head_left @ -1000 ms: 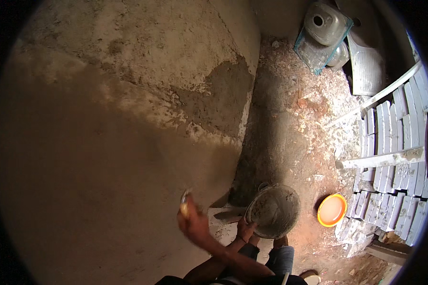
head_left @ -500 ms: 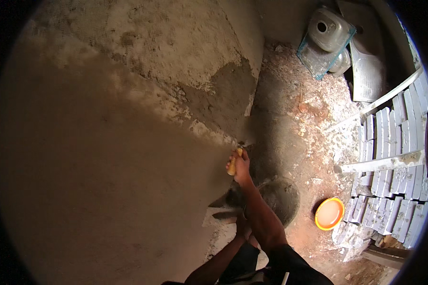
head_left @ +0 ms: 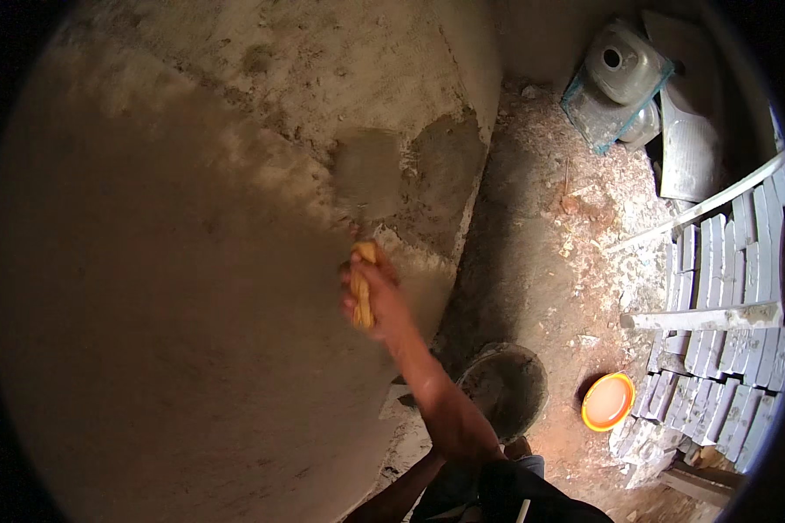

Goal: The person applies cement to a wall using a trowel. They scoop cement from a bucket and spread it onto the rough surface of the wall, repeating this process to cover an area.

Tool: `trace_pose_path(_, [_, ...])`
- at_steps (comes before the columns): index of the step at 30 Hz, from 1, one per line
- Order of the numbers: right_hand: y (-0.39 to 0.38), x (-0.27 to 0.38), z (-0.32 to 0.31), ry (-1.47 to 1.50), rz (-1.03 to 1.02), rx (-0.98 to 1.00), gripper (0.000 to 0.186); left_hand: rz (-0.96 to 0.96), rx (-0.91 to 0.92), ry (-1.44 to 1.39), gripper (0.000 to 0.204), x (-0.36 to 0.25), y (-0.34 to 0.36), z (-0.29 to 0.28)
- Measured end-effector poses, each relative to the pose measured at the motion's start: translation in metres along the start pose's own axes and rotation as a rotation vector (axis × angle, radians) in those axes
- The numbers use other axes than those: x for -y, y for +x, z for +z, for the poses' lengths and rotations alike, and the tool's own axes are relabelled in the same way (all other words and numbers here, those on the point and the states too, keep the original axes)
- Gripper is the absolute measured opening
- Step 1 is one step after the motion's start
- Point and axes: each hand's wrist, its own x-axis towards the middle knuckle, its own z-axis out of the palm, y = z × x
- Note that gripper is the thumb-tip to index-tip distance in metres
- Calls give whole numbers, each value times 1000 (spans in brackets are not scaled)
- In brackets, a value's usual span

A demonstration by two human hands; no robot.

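Note:
My right hand [head_left: 373,292] is closed round the yellow handle of a trowel [head_left: 364,301], held up close to the wall [head_left: 192,349]. The trowel's blade is hard to tell from the grey surface beyond it. Just past the hand lies a damp grey mortar patch [head_left: 445,170], with a smooth, squarish area on its left side. My left forearm [head_left: 401,492] comes in from the lower edge and passes behind my right arm, which hides the left hand. Below the right forearm stands a round dark basin [head_left: 523,366], partly covered by that arm.
To the right, an orange-rimmed bowl [head_left: 608,402] holds cloudy liquid. Stacked pale blocks [head_left: 706,270] line the right side, with a pale pole [head_left: 706,318] across them. Metal sinks [head_left: 628,70] lie at the far right. Debris litters the floor [head_left: 576,270].
My right hand has moved left along the wall with the trowel. A smooth squarish area now shows left of the dark mortar patch. My left hand has gone out of sight behind the right arm.

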Motion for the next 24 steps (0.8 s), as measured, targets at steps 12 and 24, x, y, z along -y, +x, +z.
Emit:
trace_pose_path(12, [-178, 96, -46, 307, -571, -125, 46, 126, -33, 124, 44, -12, 3, -10])
trace_pose_path(24, [-150, -81, -134, -1397, -649, -333, 52, 128, 58, 203, 44, -8, -7, 13])
